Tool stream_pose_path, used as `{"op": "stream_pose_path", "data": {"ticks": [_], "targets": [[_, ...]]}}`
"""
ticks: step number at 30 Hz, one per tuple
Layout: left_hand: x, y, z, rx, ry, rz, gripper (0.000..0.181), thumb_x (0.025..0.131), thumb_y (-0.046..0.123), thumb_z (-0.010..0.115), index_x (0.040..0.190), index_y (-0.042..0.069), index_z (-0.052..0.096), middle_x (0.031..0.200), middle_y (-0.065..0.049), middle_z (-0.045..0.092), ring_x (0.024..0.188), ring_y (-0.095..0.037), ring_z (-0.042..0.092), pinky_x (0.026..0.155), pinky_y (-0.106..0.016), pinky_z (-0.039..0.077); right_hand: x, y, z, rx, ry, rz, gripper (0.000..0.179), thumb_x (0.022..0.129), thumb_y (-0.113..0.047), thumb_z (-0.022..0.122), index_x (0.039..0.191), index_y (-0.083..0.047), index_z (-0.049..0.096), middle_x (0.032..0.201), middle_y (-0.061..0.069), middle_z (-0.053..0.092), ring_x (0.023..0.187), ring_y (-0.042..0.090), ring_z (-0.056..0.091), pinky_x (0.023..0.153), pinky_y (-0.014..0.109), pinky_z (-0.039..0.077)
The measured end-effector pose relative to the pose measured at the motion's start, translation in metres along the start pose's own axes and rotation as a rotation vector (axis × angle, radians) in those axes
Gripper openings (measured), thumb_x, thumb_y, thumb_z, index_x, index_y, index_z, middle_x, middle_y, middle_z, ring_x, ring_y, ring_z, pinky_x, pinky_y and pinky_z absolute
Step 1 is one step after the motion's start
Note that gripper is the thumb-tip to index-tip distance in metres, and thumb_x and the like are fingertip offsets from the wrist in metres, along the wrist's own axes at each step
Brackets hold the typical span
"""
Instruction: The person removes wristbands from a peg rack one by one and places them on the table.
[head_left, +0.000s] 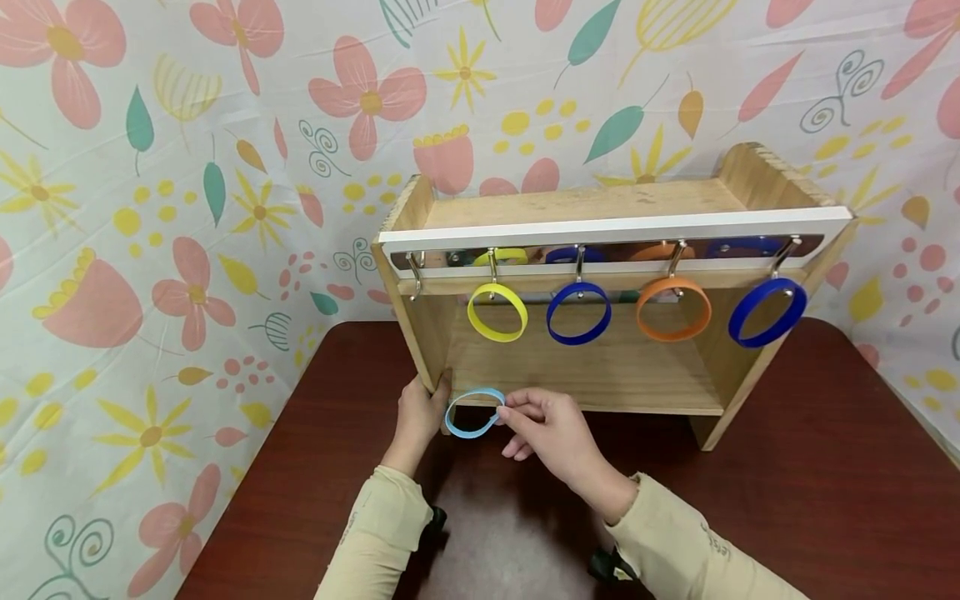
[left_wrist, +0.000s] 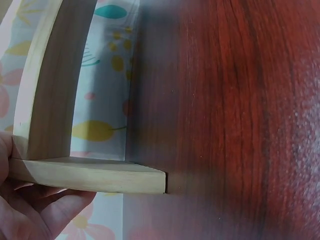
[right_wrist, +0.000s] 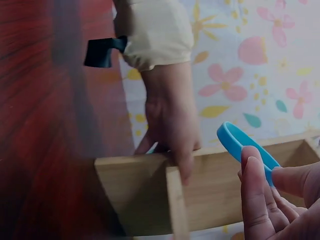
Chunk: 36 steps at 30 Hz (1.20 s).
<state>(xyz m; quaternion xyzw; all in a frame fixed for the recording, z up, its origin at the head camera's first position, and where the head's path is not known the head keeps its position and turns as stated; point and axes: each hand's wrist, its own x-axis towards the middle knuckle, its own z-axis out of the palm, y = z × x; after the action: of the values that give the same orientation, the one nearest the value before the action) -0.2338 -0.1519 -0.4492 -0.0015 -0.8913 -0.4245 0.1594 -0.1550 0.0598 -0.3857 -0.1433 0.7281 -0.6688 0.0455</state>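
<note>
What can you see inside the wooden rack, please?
Inside the wooden rack, a bottom board and side walls show; the hook rail hides part of the upper interior.

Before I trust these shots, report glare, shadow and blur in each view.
Head: pale glare low on the dark red tabletop; left wrist: speckled sheen along the right edge, grey shadow on the floral backdrop; right wrist: left hand looks soft, light-blue wristband crisper.
</note>
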Motion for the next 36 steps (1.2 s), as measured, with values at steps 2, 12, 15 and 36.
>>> {"op": "stream_pose_path", "data": {"ticks": [2, 12, 15, 36], "targets": [[0.000, 0.000, 0.000, -0.011, -0.009, -0.005, 0.026, 0.099, 0.032, 0.058, 0.099, 0.007, 0.067, 0.075, -0.007, 0.066, 0.067, -0.023, 0.061, 0.064, -0.041, 0.051, 0.001, 0.005, -0.001, 0.006, -0.003, 0.021, 0.028, 0.095, -0.012, 0.065, 0.111, 0.010, 0.061, 0.090, 0.016, 0.071, 0.060, 0.028, 0.068, 0.055, 0.033, 0.056], [0.001, 0.000, 0.000, -0.015, -0.005, -0.017, 0.026, 0.099, 0.031, 0.059, 0.101, 0.006, 0.067, 0.078, -0.009, 0.068, 0.068, -0.022, 0.064, 0.062, -0.037, 0.053, 0.004, 0.028, 0.000, 0.018, -0.026, 0.081, 0.028, 0.095, -0.011, 0.064, 0.110, 0.012, 0.060, 0.087, 0.015, 0.071, 0.059, 0.032, 0.067, 0.054, 0.035, 0.056], [0.001, 0.000, 0.000, -0.019, 0.000, -0.018, 0.026, 0.099, 0.031, 0.059, 0.101, 0.006, 0.067, 0.078, -0.008, 0.068, 0.069, -0.023, 0.064, 0.063, -0.038, 0.053, 0.006, 0.036, 0.002, 0.010, -0.030, 0.094, 0.025, 0.095, -0.010, 0.065, 0.108, 0.011, 0.061, 0.086, 0.015, 0.071, 0.058, 0.030, 0.067, 0.053, 0.036, 0.056], [0.001, -0.001, 0.002, -0.009, 0.006, -0.013, 0.027, 0.099, 0.031, 0.059, 0.104, 0.006, 0.068, 0.081, -0.010, 0.069, 0.072, -0.025, 0.065, 0.063, -0.039, 0.053, 0.011, 0.081, 0.017, -0.047, -0.074, 0.232, 0.017, 0.093, -0.005, 0.065, 0.103, 0.009, 0.064, 0.081, 0.019, 0.070, 0.051, 0.024, 0.065, 0.050, 0.035, 0.055]]}}
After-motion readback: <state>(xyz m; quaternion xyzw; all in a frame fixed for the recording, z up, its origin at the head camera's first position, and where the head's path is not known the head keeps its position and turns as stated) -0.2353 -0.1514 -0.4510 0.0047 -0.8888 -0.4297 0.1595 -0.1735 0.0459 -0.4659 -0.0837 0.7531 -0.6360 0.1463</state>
